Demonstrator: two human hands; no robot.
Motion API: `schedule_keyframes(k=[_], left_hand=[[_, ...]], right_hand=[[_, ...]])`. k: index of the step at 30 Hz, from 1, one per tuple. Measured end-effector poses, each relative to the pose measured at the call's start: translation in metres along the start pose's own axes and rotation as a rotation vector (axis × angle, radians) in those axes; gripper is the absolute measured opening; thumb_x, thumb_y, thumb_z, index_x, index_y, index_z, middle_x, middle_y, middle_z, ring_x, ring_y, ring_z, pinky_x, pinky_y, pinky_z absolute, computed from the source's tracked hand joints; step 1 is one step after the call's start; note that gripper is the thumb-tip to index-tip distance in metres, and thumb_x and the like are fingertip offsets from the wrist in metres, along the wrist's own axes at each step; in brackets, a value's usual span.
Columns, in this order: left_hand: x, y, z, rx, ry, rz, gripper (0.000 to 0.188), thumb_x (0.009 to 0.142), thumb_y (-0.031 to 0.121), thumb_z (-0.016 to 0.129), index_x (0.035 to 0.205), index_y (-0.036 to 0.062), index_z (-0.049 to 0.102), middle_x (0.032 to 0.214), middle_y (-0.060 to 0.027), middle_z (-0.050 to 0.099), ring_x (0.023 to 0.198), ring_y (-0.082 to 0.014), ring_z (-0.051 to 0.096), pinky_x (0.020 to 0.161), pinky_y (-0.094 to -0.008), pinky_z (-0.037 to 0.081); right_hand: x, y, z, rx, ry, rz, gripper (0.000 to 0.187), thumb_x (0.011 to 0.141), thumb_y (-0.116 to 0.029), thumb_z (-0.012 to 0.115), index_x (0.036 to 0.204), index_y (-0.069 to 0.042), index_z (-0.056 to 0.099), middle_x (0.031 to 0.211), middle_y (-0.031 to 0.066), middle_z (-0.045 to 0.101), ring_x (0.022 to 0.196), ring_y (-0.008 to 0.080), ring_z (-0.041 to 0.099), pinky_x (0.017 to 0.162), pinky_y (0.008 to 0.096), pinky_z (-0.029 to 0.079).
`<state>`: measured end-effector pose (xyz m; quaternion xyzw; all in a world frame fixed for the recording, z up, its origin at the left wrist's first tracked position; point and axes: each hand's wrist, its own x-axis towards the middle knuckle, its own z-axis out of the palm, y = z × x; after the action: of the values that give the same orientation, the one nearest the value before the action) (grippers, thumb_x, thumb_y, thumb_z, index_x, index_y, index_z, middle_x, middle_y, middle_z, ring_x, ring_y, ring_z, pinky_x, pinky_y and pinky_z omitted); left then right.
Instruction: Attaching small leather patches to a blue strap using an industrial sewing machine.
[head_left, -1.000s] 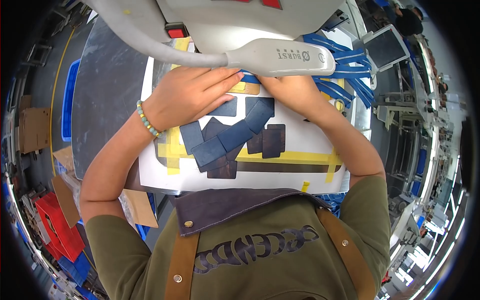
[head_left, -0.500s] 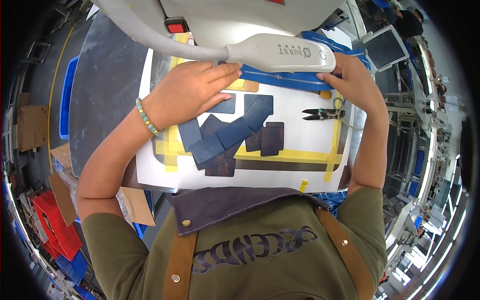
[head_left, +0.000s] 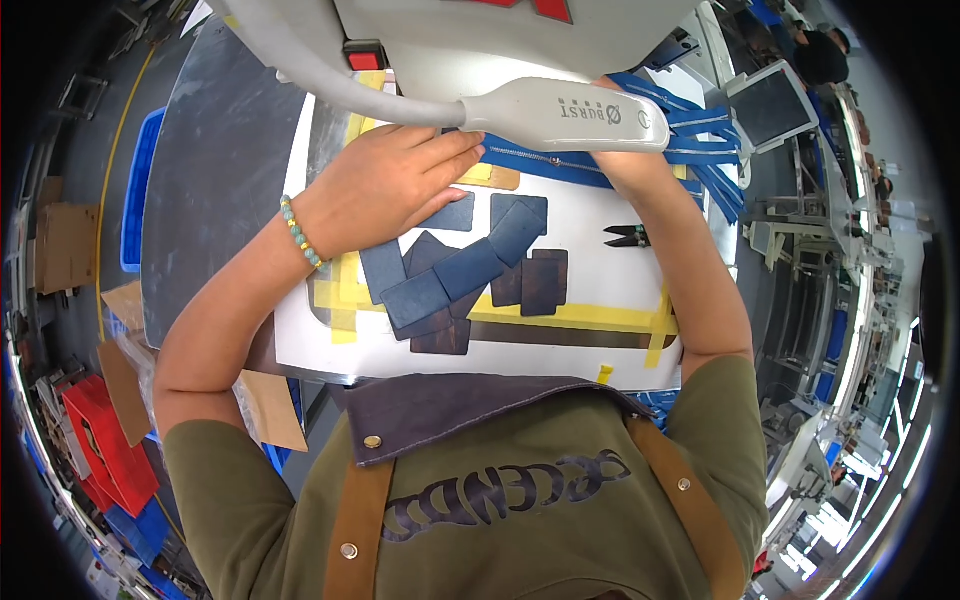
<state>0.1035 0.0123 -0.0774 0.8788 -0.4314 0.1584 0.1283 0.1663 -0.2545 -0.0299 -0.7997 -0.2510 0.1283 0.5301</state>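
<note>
My left hand (head_left: 395,185) lies with its fingers stretched out and the thumb apart, its fingertips at the left end of a blue zipper (head_left: 545,160). That zipper runs rightward under a white lamp head (head_left: 560,115). Reaching beneath the lamp from the right, my right hand (head_left: 632,172) is by the zipper. The lamp hides its fingers. Below my left hand, several dark blue rectangular leather pieces (head_left: 468,270) overlap one another, with brownish-black pieces (head_left: 545,280) beside and under them. Thread snips (head_left: 628,237) lie partly under my right forearm.
A pale machine body (head_left: 480,45) with a red switch (head_left: 366,56) stands at the far side. More blue zipper tape (head_left: 705,150) spreads at the right. Yellow tape (head_left: 590,315) frames the white work sheet. At the left are a blue bin (head_left: 140,195) and cardboard boxes (head_left: 70,245).
My right hand has moved left under the lamp, and its forearm now covers part of the snips. The zipper tape at the right has fanned out. My left hand has barely moved.
</note>
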Motion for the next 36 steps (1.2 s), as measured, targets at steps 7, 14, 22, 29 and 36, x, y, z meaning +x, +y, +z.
schedule_keyframes(k=[7, 14, 22, 29, 36], left_hand=[[-0.001, -0.001, 0.002, -0.023, 0.018, -0.002, 0.037, 0.095, 0.023, 0.072, 0.124, 0.0002, 0.071, 0.134, -0.0083, 0.069, 0.119, -0.0231, 0.064, 0.099, -0.0369, 0.056], [-0.005, -0.002, 0.004, -0.059, 0.030, -0.023, 0.032, 0.095, 0.020, 0.071, 0.120, 0.0007, 0.071, 0.134, -0.0091, 0.069, 0.116, -0.0241, 0.066, 0.098, -0.0368, 0.057], [-0.002, -0.002, 0.005, -0.081, 0.044, -0.038, 0.032, 0.096, 0.020, 0.071, 0.122, 0.0012, 0.072, 0.128, -0.0071, 0.070, 0.116, -0.0234, 0.065, 0.097, -0.0368, 0.057], [-0.003, -0.001, 0.005, -0.044, 0.060, -0.020, 0.031, 0.095, 0.019, 0.071, 0.120, 0.0012, 0.072, 0.125, -0.0069, 0.071, 0.113, -0.0227, 0.064, 0.095, -0.0361, 0.058], [-0.001, 0.002, 0.004, -0.047, 0.135, -0.005, 0.026, 0.092, 0.016, 0.075, 0.111, -0.0006, 0.071, 0.117, -0.0068, 0.071, 0.106, -0.0231, 0.064, 0.089, -0.0361, 0.058]], right_hand=[[0.010, 0.033, -0.028, 1.184, -0.314, -0.020, 0.039, 0.107, -0.011, 0.051, 0.143, 0.001, 0.057, 0.128, 0.0146, 0.071, 0.119, 0.0268, 0.070, 0.100, 0.0379, 0.058], [-0.020, 0.012, -0.020, 0.059, -0.319, 0.050, 0.029, 0.099, -0.007, 0.067, 0.127, 0.000, 0.071, 0.110, 0.0132, 0.077, 0.101, 0.0278, 0.075, 0.092, 0.0409, 0.059], [-0.025, 0.044, -0.009, -0.710, -0.057, -0.649, 0.029, 0.080, 0.001, 0.075, 0.106, -0.009, 0.082, 0.104, 0.0100, 0.076, 0.095, 0.0306, 0.072, 0.079, 0.0403, 0.058], [-0.026, 0.047, -0.013, -0.683, -0.080, -0.586, 0.029, 0.079, 0.003, 0.074, 0.105, -0.008, 0.082, 0.101, 0.0102, 0.076, 0.088, 0.0306, 0.072, 0.075, 0.0398, 0.058], [-0.024, 0.053, -0.009, -0.629, -0.089, -0.576, 0.028, 0.080, 0.003, 0.075, 0.105, -0.008, 0.082, 0.096, 0.0109, 0.076, 0.084, 0.0307, 0.072, 0.073, 0.0391, 0.058]])
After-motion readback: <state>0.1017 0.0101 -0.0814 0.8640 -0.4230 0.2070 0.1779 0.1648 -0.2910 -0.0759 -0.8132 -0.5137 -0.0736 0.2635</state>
